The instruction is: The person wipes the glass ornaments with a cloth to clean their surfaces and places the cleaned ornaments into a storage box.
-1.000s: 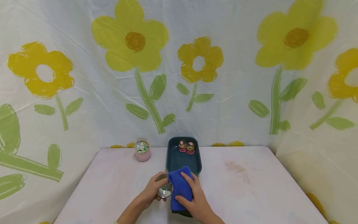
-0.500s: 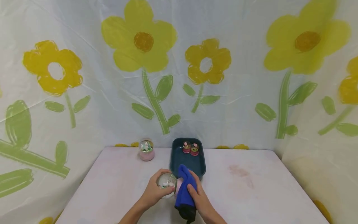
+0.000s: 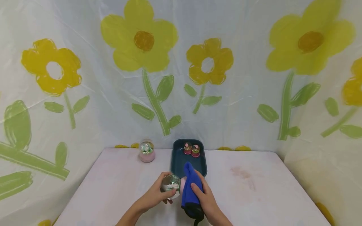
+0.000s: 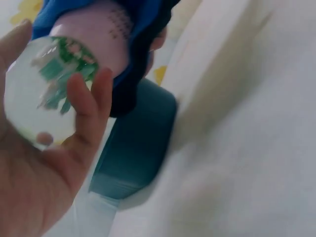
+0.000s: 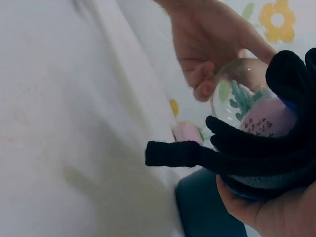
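My left hand (image 3: pixel 155 194) grips the clear dome of a snow globe (image 3: pixel 171 185), which lies on its side with the dome to the left. Green and white figures show inside the dome in the left wrist view. Its pink base (image 4: pixel 94 34), printed with small dark marks, points right into a blue cloth (image 3: pixel 191 192). The right hand (image 3: pixel 207 199) grips this cloth, wrapped partly round the base, thumb on the near face. Dark edging (image 5: pixel 276 153) and a hanging strap (image 5: pixel 172 154) show on the cloth in the right wrist view.
Behind the hands, a dark teal tray (image 3: pixel 178 163) holds two small snow globes (image 3: pixel 188 148) with red-pink bases. Another pink-based snow globe (image 3: pixel 147 151) stands at the back left of the pale table (image 3: pixel 113 175). A flower-printed curtain (image 3: pixel 240 119) encloses the table.
The globe has turned so that its dome and pink base show more. The blue cloth has gone from spread flat over it to folded round the base, its dark end now hanging toward the front.
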Available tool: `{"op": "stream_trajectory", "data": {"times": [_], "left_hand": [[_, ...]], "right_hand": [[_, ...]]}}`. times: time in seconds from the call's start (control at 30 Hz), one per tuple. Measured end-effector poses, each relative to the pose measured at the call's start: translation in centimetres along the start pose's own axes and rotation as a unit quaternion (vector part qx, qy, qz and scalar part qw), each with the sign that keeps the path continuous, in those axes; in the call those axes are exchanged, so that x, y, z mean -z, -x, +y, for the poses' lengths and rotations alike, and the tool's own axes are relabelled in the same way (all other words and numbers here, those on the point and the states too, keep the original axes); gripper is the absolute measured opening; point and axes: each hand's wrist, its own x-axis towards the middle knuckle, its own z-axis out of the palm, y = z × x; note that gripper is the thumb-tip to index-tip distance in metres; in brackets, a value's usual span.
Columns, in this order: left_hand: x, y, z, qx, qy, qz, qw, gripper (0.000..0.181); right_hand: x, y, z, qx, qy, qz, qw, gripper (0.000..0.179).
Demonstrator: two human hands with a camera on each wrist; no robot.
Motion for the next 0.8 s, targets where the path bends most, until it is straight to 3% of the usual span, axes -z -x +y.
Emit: {"op": "stream_trajectory", "data": {"times": [0.07, 0.2, 0.37, 0.57, 0.7, 0.8], "left_hand": [[0.5, -0.4, 0.6, -0.007, 0.006, -0.009, 0.9999, 0.064], [1.0, -0.9, 1.2, -0.017, 0.001, 0.025, 0.9995, 0.065], [0.8, -1.1, 1.1, -0.008, -0.015, 0.041, 0.999, 0.072], [0.6, -1.0, 0.6, -0.009, 0.021, 0.027, 0.9994, 0.076], [0.7, -0.5, -0.1, -0.004, 0.047, 0.031, 0.9984, 0.074], [0.5, -0.2, -0.5, -0.002, 0.061, 0.038, 0.9974, 0.073]], "right_hand": [[0.3, -0.4, -0.3, 0.009, -0.003, 0.005, 0.9999, 0.061], [0.9, -0.8, -0.7, 0.016, -0.017, 0.002, 0.9997, 0.06], [1.3, -0.4, -0.4, 0.013, -0.018, 0.004, 0.9997, 0.061], [1.7, -0.2, 0.1, 0.012, -0.031, 0.006, 0.9994, 0.06], [1.7, -0.1, 0.5, 0.012, -0.035, -0.028, 0.9989, 0.06], [1.7, 0.2, 0.8, 0.022, -0.01, -0.05, 0.9984, 0.062]]}}
